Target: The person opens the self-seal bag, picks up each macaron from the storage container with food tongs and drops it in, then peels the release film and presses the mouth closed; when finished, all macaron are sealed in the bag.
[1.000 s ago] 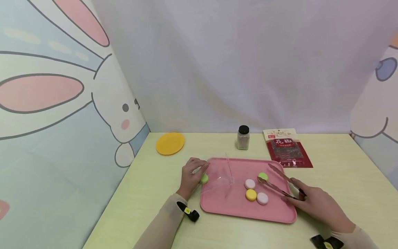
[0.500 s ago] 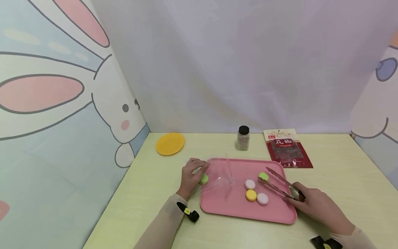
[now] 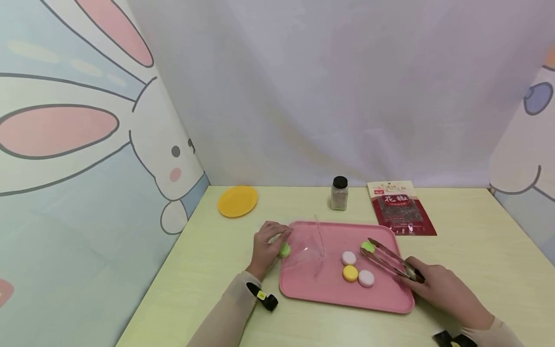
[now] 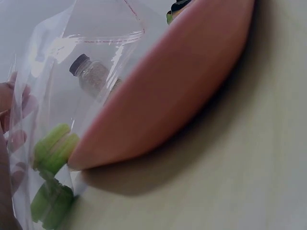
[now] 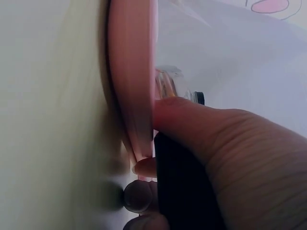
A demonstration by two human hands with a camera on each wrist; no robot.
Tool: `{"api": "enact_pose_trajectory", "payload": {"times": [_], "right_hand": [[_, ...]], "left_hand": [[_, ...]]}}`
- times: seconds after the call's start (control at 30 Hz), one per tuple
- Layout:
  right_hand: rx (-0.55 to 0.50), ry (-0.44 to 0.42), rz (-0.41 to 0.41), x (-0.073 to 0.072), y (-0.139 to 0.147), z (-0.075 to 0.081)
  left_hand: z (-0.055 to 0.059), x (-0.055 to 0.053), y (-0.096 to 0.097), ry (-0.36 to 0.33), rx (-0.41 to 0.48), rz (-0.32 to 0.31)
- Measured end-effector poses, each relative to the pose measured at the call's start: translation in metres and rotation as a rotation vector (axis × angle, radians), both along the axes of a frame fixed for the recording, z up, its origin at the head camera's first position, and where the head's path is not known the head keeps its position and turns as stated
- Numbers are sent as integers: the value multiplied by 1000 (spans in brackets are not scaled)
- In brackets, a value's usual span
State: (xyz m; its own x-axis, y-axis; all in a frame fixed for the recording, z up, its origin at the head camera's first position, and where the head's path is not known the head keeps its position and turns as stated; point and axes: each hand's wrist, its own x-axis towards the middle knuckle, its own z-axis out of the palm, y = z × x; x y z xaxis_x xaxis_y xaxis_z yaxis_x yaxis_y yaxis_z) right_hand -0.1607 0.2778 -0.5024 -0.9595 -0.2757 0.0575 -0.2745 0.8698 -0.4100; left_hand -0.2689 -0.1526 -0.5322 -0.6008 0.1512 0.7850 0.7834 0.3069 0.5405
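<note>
In the head view my left hand (image 3: pixel 268 245) pinches the edge of a clear plastic bag (image 3: pixel 305 250), which lies over the tray's left side. A green macaron (image 3: pixel 284 250) shows through the bag near the palm. The left wrist view has this macaron (image 4: pixel 55 148) in the bag, with a darker green shape below it. My right hand (image 3: pixel 442 289) grips metal tongs (image 3: pixel 388 265) over the tray's right side. The tong tips stand on either side of another green macaron (image 3: pixel 367 247). Two pale pink macarons (image 3: pixel 349 258) and a yellow macaron (image 3: pixel 350 273) lie close by on the tray.
The pink tray (image 3: pixel 321 295) sits mid-table. Behind it stand a black-lidded clear jar (image 3: pixel 339 196) and a red packet (image 3: pixel 401 212), the packet right at the tray's back right corner. A yellow plate (image 3: pixel 237 201) lies at the back left.
The far tong arm has come in toward the near one, so the tips have narrowed around the green macaron. My left hand and the bag have stayed put.
</note>
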Motion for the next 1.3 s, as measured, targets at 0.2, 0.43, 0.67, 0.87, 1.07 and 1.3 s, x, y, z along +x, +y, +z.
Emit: {"api": "enact_pose_trajectory", "payload": {"times": [0.2,0.43,0.67,0.87,1.07,1.3], "right_hand": [[3,-20,2,0,-1,1],[14,-22,2,-1,-2,3],[-3,96,-4,0,-4,8],[-67,120,63,-1,-21,24],[-92,115,232,-18,-59,49],[-5,15,415,-58,-110,70]], "left_hand": [[0,0,0,-2,-5,7],[3,3,0,11,4,16],[6,3,0,21,8,17],[5,6,3,28,14,27],[4,6,3,2,11,29],[7,6,2,14,33,18]]}}
